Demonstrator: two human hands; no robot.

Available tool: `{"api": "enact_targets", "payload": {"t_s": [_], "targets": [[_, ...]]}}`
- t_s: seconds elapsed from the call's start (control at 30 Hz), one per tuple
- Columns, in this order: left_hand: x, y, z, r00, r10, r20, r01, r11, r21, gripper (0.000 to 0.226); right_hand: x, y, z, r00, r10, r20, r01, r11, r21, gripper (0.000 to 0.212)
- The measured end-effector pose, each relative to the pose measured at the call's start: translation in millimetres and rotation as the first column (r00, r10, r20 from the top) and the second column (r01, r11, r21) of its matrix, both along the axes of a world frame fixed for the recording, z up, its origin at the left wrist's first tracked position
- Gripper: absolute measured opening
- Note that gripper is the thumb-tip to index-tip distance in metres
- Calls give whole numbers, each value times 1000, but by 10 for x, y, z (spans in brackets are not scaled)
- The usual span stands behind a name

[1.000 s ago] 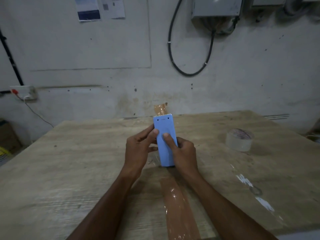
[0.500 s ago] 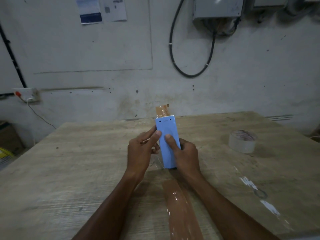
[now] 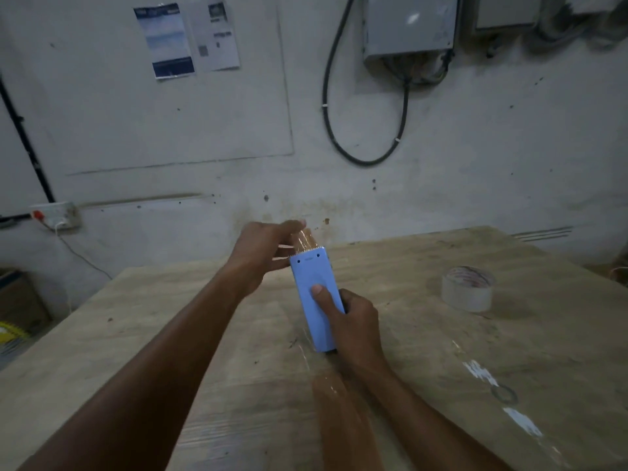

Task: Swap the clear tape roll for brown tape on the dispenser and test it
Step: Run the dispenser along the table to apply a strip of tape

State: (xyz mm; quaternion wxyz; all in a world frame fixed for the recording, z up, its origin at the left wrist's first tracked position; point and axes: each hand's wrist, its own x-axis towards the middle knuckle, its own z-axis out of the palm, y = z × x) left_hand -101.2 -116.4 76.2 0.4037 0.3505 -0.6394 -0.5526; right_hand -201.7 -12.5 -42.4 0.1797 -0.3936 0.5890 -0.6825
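A light blue tape dispenser is held upright-tilted over the wooden table. My right hand grips its lower right side, thumb pressed on its face. A short end of brown tape sticks out past the toothed top edge. My left hand pinches that tape end between fingers and thumb. The clear tape roll lies flat on the table to the right, apart from both hands. A strip of brown tape is stuck to the table below the dispenser.
Scraps of clear and white tape cling to the table at the right. The grey wall behind carries a black cable loop, a metal box and a socket. A cardboard box stands off the table's left side.
My left hand left the dispenser's side and rose to its top, taking hold of the brown tape end. The dispenser shifted slightly away from me; my right hand keeps its grip.
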Motion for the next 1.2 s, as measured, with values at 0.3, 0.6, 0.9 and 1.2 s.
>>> {"api": "enact_targets", "payload": {"t_s": [0.3,0.6,0.9,1.2], "targets": [[-22,-80,152,956,60,288,18,965,-263,10,35,79,60,998,43,46,-44,998,36,50],[-17,291,-97,954,-70,292,97,992,-80,14,169,950,447,944,36,328,-123,961,249,54],[84,741,-613,853,-183,488,245,967,-66,8,503,1777,554,870,85,486,-311,860,406,31],[240,863,-961,788,-173,590,273,958,-84,22,650,1940,568,821,33,570,-374,785,493,31]]}}
